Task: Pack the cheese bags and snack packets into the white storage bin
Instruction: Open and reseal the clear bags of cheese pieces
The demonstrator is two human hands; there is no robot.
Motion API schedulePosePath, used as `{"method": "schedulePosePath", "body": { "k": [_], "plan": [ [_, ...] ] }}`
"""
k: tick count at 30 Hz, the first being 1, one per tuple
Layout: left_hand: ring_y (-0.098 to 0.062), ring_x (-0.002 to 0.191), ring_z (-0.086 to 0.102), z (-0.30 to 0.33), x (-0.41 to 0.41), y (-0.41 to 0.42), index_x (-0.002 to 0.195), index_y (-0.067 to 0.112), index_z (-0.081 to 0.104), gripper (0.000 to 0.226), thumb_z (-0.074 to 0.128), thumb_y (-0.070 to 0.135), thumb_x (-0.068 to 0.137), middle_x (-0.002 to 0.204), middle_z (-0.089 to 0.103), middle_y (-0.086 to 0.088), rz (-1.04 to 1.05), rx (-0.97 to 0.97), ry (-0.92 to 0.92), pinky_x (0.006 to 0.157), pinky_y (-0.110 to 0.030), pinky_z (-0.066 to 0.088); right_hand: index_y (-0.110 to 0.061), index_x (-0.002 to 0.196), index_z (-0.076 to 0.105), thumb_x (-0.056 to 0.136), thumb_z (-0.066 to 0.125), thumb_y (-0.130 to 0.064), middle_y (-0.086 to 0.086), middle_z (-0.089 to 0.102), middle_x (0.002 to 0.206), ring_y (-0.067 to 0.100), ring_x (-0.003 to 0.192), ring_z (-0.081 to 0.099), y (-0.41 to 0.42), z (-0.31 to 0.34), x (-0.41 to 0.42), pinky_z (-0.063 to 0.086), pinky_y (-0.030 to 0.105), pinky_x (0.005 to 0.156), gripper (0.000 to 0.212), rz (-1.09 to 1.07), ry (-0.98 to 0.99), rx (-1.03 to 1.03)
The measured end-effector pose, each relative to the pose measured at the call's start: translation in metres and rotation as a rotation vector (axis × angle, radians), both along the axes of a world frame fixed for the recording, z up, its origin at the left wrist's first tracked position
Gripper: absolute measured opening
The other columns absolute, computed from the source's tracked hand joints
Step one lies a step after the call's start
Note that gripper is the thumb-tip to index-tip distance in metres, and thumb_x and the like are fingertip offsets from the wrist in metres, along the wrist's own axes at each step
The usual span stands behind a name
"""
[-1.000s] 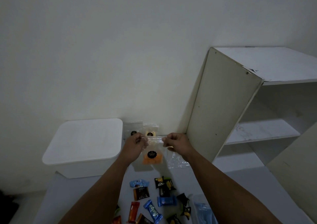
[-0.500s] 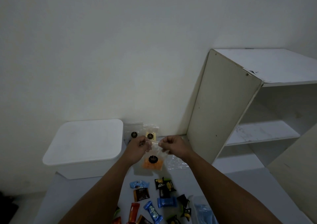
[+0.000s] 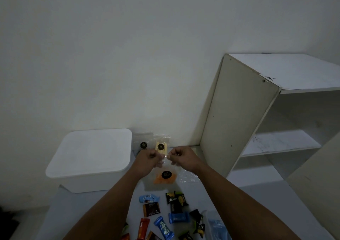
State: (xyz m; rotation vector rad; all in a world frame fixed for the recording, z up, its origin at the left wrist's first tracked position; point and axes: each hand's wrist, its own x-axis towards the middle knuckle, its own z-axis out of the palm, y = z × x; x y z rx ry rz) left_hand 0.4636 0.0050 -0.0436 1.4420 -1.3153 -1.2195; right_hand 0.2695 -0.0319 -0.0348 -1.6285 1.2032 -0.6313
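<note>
Both hands, left hand [image 3: 150,159] and right hand [image 3: 181,157], pinch the top edge of the clear orange-cheese zip bag [image 3: 164,177] over the desk, probably sealing it; the lidded white plastic storage bin [image 3: 90,158] sits just left.

Clear orange-cheese bag [image 3: 165,175] hangs upright beside the lidded white bin [image 3: 88,158].
</note>
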Motion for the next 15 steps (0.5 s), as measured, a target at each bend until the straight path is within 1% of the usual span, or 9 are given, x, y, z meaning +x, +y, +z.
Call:
{"method": "schedulePosePath", "body": {
  "k": [1,2,4,6,7,9,12,13,15],
  "plan": [
    [-0.025,0.076,0.075,0.0,0.0,0.0,0.088,-0.004,0.072,0.018,0.068,0.013,0.095,0.082,0.076,-0.014,0.001,0.0,0.008,0.075,-0.03,0.062,-0.007,0.089,0.072,0.093,0.071,-0.019,0.007,0.068,0.075,0.013,0.069,0.065,0.0,-0.001,0.001,0.051,0.023,0.062,0.012,-0.001,0.008,-0.003],
    [-0.023,0.077,0.075,0.001,-0.001,0.0,0.089,-0.003,0.073,0.019,0.068,0.014,0.095,0.081,0.077,-0.012,0.001,0.0,-0.001,0.075,-0.03,0.062,-0.009,0.088,0.071,0.094,0.07,-0.019,0.006,0.068,0.073,0.014,0.069,0.065,-0.001,-0.002,0.002,0.051,0.026,0.064,0.012,0.0,0.018,-0.006],
    [-0.016,0.075,0.074,0.001,-0.001,0.002,0.09,0.001,0.074,0.019,0.065,0.017,0.097,0.08,0.078,-0.007,-0.002,-0.006,-0.055,0.072,-0.025,0.058,-0.011,0.086,0.07,0.094,0.068,-0.018,0.004,0.068,0.071,0.015,0.069,0.064,-0.003,-0.002,0.003,0.051,0.029,0.066,0.011,0.004,0.03,-0.007],
    [-0.01,0.071,0.071,0.0,0.001,0.001,0.087,0.004,0.074,0.021,0.063,0.018,0.099,0.077,0.077,-0.003,-0.003,-0.023,-0.113,0.069,-0.024,0.055,-0.01,0.086,0.07,0.094,0.069,-0.018,0.006,0.068,0.073,0.012,0.067,0.065,-0.004,-0.001,0.004,0.052,0.026,0.065,0.012,0.007,0.021,-0.001],
    [-0.007,0.069,0.069,-0.002,0.002,0.001,0.084,0.004,0.073,0.022,0.062,0.017,0.099,0.075,0.076,-0.002,-0.001,-0.035,-0.137,0.069,-0.024,0.053,-0.009,0.086,0.07,0.093,0.07,-0.018,0.008,0.068,0.074,0.01,0.066,0.065,-0.004,0.0,0.004,0.053,0.022,0.062,0.012,0.01,0.008,0.0],
    [-0.001,0.063,0.063,-0.003,0.005,0.001,0.083,0.003,0.071,0.023,0.06,0.015,0.1,0.073,0.074,-0.001,0.013,-0.061,-0.188,0.067,-0.02,0.049,-0.011,0.083,0.071,0.091,0.074,-0.019,0.01,0.067,0.075,0.009,0.066,0.066,-0.004,0.0,0.003,0.052,0.018,0.059,0.012,0.017,-0.02,0.004],
    [0.003,0.058,0.059,-0.005,0.008,0.003,0.086,0.001,0.068,0.022,0.058,0.014,0.101,0.076,0.071,-0.004,0.08,-0.097,-0.243,0.061,-0.013,0.045,-0.015,0.078,0.072,0.09,0.076,-0.021,0.008,0.069,0.075,0.01,0.068,0.066,-0.005,-0.003,-0.002,0.051,0.018,0.059,0.013,0.005,-0.013,0.011],
    [0.003,0.058,0.059,-0.006,0.009,0.003,0.087,0.0,0.068,0.022,0.058,0.013,0.101,0.078,0.072,-0.007,0.098,-0.105,-0.245,0.06,-0.01,0.045,-0.013,0.078,0.072,0.09,0.076,-0.022,0.008,0.07,0.075,0.009,0.067,0.065,-0.005,-0.005,-0.004,0.051,0.019,0.06,0.015,-0.006,-0.001,0.009],
    [0.002,0.057,0.06,-0.009,0.01,0.003,0.088,0.0,0.068,0.021,0.057,0.012,0.101,0.078,0.072,-0.011,0.1,-0.124,-0.253,0.059,-0.009,0.045,-0.004,0.08,0.071,0.09,0.076,-0.021,0.009,0.07,0.073,0.006,0.063,0.064,-0.005,-0.009,-0.006,0.051,0.021,0.061,0.02,-0.028,0.013,-0.007]
  ]
}}
